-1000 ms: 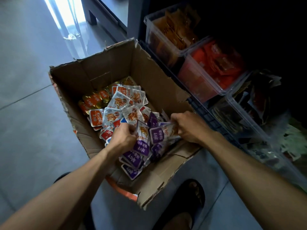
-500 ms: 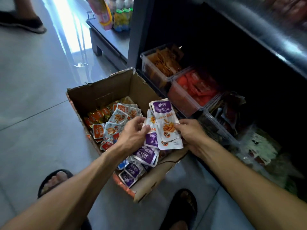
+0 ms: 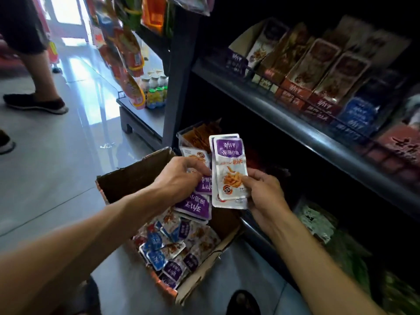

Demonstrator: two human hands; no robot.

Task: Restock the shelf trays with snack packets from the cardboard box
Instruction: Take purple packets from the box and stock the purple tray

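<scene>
At the far left a bystander's dark shoe (image 3: 35, 103) rests on the grey floor, and further right the open cardboard box (image 3: 136, 178) sits on the floor against the shelf unit, loosely filled with blue and purple snack packets (image 3: 179, 246). Above the box the left hand (image 3: 179, 178) pinches a fan of purple-topped packets (image 3: 195, 204) between curled fingers (image 3: 200, 170) and thumb, just beside the right hand (image 3: 263, 192), whose thumb and curled fingers grip an upright stack of purple fish-snack packets (image 3: 229, 171). Behind the stack a clear shelf tray (image 3: 181, 136) holds orange packets, and to the right the upper shelf (image 3: 295, 128) carries rows of boxed snacks.
</scene>
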